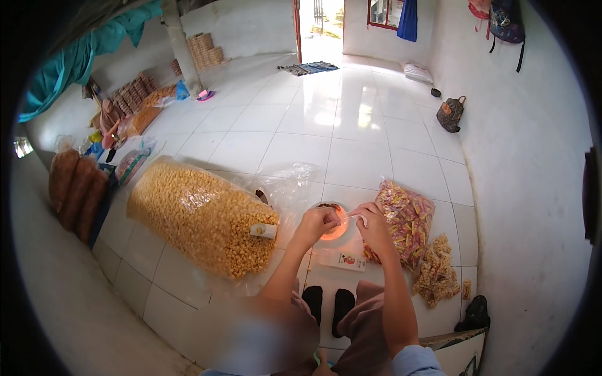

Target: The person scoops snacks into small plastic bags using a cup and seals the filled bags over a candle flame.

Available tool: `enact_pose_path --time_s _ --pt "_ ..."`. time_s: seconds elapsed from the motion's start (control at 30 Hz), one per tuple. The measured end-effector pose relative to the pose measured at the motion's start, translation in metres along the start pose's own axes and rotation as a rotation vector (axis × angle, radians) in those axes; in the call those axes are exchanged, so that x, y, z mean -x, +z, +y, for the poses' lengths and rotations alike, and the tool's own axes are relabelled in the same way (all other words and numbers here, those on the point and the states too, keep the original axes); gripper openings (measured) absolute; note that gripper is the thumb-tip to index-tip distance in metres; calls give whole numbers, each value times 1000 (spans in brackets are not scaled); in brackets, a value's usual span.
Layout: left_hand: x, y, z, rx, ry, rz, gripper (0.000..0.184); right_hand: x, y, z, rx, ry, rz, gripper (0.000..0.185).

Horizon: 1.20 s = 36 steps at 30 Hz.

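My left hand (320,222) is closed in a pinch over an orange-glowing round dish (332,234). My right hand (371,220) pinches from the other side, and a thin clear plastic piece (350,216) stretches between the fingers of both. What lies inside the dish is mostly covered by my left hand. Just below, a clear pack of printed labels (342,259) lies on the tiles. Left of my hands, a big clear bag of yellow puffed snacks (194,213) lies on its side, a white scoop (263,230) resting at its mouth.
Beside my right hand stands a bag of colourful wrapped packets (404,219); a heap of small snack packs (437,271) lies nearer. Brown sacks (76,191) lean at the left wall. A person in pink (110,120) sits farther back. A blurred shape (263,338) fills the lower left foreground.
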<state>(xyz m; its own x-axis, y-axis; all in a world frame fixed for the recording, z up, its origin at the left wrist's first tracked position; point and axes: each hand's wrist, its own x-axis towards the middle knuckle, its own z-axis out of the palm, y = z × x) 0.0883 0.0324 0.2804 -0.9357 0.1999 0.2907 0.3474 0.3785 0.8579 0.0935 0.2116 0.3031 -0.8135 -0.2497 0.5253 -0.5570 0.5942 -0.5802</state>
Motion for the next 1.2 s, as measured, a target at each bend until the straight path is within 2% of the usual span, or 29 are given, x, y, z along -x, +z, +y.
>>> enact_pose_path --time_s 0.13,0.3,0.33,0.37,0.43,0.5,0.73,0.8,0.93,1.0,1.1,1.13,1.2 --pt "0 5 3 -98 -18 10 9 -1 -10 -3 -155 42 -141 23" --pt "-2 8 -2 -55 151 -55 15 3 -8 8 -267 176 -210 27" --pt "-3 8 0 -56 153 -58 15 4 -6 15 -369 215 -223 27" --pt "-2 7 2 -60 126 -77 18 5 -5 21 -471 253 -237 27" --pt "-1 4 3 -63 99 -97 21 6 -6 26 -474 285 -241 25" --pt "0 1 1 -44 -56 -219 26 7 -6 31 -477 316 -245 23" --pt "1 -20 -22 -14 5 -180 14 10 -22 46 -719 531 -257 20" --pt "1 -26 -15 -168 -78 -105 11 9 -26 43 -790 599 -261 21" --pt "1 -28 -11 -110 -143 -153 11 9 -24 44 -776 634 -271 24" --pt "3 -20 -14 28 52 -84 11 8 -25 45 -769 642 -265 24" --pt "-1 -23 -18 69 12 -93 11 9 -26 42 -752 708 -271 25" --pt "-1 -25 -19 72 7 -93 11 9 -24 44 -798 697 -263 24" --pt "-1 -31 -18 -96 -96 -179 26 10 -21 49 -843 687 -255 23"
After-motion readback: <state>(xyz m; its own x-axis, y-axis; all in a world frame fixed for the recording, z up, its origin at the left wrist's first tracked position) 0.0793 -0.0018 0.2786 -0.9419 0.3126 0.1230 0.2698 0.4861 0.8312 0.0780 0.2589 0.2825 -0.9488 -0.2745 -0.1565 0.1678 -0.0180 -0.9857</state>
